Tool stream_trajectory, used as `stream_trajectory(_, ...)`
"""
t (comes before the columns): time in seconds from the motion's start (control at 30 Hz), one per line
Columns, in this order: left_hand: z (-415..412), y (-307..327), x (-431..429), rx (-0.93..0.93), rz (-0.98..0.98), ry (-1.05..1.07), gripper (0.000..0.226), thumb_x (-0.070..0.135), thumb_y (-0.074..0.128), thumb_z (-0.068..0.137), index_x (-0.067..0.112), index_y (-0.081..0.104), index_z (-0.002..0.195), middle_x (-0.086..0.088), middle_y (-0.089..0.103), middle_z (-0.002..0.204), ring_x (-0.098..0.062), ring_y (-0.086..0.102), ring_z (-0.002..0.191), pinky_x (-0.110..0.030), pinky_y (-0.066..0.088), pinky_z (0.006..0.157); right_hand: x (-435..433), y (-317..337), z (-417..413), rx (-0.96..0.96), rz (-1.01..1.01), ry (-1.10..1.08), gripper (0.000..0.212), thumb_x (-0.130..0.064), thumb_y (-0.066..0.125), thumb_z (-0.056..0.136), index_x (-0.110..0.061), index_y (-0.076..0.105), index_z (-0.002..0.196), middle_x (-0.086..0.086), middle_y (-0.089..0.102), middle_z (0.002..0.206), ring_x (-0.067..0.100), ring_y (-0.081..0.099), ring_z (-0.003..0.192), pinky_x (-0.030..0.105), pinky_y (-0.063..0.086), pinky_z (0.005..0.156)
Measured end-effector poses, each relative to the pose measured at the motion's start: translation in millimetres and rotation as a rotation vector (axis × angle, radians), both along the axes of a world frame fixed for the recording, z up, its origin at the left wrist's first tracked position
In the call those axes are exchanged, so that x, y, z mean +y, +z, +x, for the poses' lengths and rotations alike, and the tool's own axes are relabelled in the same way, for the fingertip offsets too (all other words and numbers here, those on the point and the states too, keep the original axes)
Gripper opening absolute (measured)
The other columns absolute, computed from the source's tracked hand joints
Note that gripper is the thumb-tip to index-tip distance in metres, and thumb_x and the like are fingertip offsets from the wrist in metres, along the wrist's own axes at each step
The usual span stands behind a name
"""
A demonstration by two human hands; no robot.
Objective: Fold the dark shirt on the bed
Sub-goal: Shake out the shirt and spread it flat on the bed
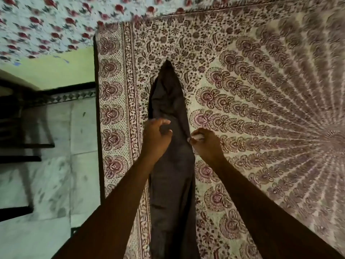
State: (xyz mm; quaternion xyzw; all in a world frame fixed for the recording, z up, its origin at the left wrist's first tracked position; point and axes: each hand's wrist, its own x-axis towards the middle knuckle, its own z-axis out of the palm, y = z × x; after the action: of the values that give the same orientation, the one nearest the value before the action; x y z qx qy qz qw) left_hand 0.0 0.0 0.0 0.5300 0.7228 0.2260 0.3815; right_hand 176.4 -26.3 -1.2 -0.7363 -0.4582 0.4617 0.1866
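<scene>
Dark shirt point(172, 193) lies as long narrow strip on patterned bedspread point(261, 109), near bed's L edge, running away from person to a pointed far end. L hand point(156, 136) on strip's L side, fingers curled round bunched fabric. R hand point(208, 144) at strip's R edge, fingers curled, pinching cloth. L of bed: pale floor point(56, 165). Beyond bedspread, far side: floral cloth point(46, 25).

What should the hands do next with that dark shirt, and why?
Probably lift the gripped part and carry it over to halve the length. The dark shirt already lies as a long narrow strip on the bedspread, and the left hand and right hand grip its edges midway.
</scene>
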Motion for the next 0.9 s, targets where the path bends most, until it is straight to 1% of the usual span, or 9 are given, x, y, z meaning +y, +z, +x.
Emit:
stream_trajectory(0.1, -4.4, -35.4, 36.3, 0.004, -0.129, -0.016, 0.037, 0.019, 0.08, 0.081, 0.021, 0.074, 0.117, -0.014, 0.052, 0.137, -0.032, 0.057, 0.126, -0.03, 0.045, 0.109, 25.1, -34.8, -6.8, -0.033, -0.074, 0.029, 0.029, -0.02, 0.077, 0.086, -0.015, 0.068, 0.113, 0.006, 0.071, 0.109, 0.026, 0.067, 0.096, 0.027, 0.044, 0.077)
stream_trajectory(0.2, -5.7, -59.8, 61.4, 0.031, -0.171, -0.026, 0.035, 0.018, 0.082, 0.083, 0.016, 0.075, 0.118, -0.011, 0.063, 0.128, -0.025, 0.063, 0.116, -0.018, 0.044, 0.095, 44.7, -59.6, -16.0, -0.043, -0.103, -0.004, 0.047, -0.021, 0.077, 0.086, -0.011, 0.061, 0.129, 0.012, 0.068, 0.123, 0.029, 0.064, 0.112, 0.031, 0.048, 0.091)
stream_trajectory(0.37, -22.7, -54.9, 59.7, 0.063, 0.058, 0.244, 0.012, 0.013, 0.086, 0.077, 0.012, 0.075, 0.082, 0.004, 0.07, 0.081, -0.015, 0.067, 0.079, -0.021, 0.049, 0.076, 52.7, -70.3, -30.1, 0.048, -0.133, -0.021, 0.03, -0.018, 0.075, 0.088, -0.013, 0.068, 0.117, 0.006, 0.071, 0.103, 0.023, 0.067, 0.095, 0.029, 0.049, 0.082)
stream_trajectory(0.53, -89.4, -52.2, 23.6, 0.273, 0.101, 0.566, 0.025, -0.008, 0.067, 0.079, 0.01, 0.073, 0.095, -0.019, 0.07, 0.104, -0.034, 0.066, 0.1, -0.029, 0.046, 0.089, 38.0, -55.6, -54.8, 0.352, -0.142, 0.294, 0.02, -0.006, 0.073, 0.092, -0.008, 0.075, 0.112, -0.003, 0.072, 0.086, -0.005, 0.064, 0.066, 0.014, 0.05, 0.074)
stream_trajectory(0.6, -108.3, -53.8, 14.8, 0.316, -0.035, 0.622, 0.036, -0.018, 0.058, 0.078, 0.003, 0.075, 0.103, -0.026, 0.069, 0.112, -0.043, 0.065, 0.108, -0.037, 0.048, 0.095, 44.3, -50.7, -59.4, 0.38, -0.082, 0.306, 0.014, -0.002, 0.069, 0.093, -0.01, 0.077, 0.103, 0.006, 0.077, 0.09, 0.005, 0.069, 0.072, 0.021, 0.055, 0.077)
stream_trajectory(0.67, -120.6, -58.8, 10.2, 0.271, -0.197, 0.658, 0.042, -0.018, 0.054, 0.081, 0.0, 0.073, 0.115, -0.028, 0.069, 0.12, -0.046, 0.064, 0.114, -0.045, 0.049, 0.1, 61.9, -55.7, -59.7, 0.244, 0.066, 0.127, 0.015, -0.003, 0.068, 0.093, -0.013, 0.076, 0.101, 0.006, 0.077, 0.093, 0.016, 0.071, 0.08, 0.03, 0.057, 0.078)
stream_trajectory(0.73, -127.7, -66.6, 10.6, 0.186, -0.271, 0.68, 0.036, -0.009, 0.06, 0.085, -0.001, 0.07, 0.119, -0.028, 0.069, 0.12, -0.045, 0.065, 0.114, -0.046, 0.051, 0.097, 88.4, -65.5, -59.9, 0.023, 0.194, -0.053, 0.017, -0.007, 0.067, 0.094, -0.011, 0.072, 0.11, 0.008, 0.071, 0.106, 0.019, 0.067, 0.091, 0.026, 0.056, 0.08)
stream_trajectory(0.8, -129.5, -72.4, 16.0, 0.132, -0.302, 0.676, 0.034, 0.016, 0.076, 0.087, -0.004, 0.07, 0.114, -0.026, 0.071, 0.115, -0.041, 0.067, 0.11, -0.041, 0.052, 0.091, 119.8, -78.3, -60.8, -0.144, 0.205, -0.115, 0.025, -0.009, 0.061, 0.098, -0.008, 0.066, 0.123, 0.013, 0.065, 0.119, 0.018, 0.062, 0.098, 0.012, 0.048, 0.075)
stream_trajectory(0.9, -131.7, -84.1, 25.2, 0.158, -0.405, 0.653, 0.096, 0.08, 0.075, 0.061, -0.001, 0.072, 0.112, -0.02, 0.07, 0.119, -0.038, 0.067, 0.11, -0.043, 0.056, 0.095, 167.1, -94.1, -72.7, -0.037, 0.075, -0.045, 0.035, -0.001, 0.055, 0.099, -0.006, 0.059, 0.133, 0.008, 0.067, 0.115, 0.016, 0.067, 0.089, 0.016, 0.055, 0.079)
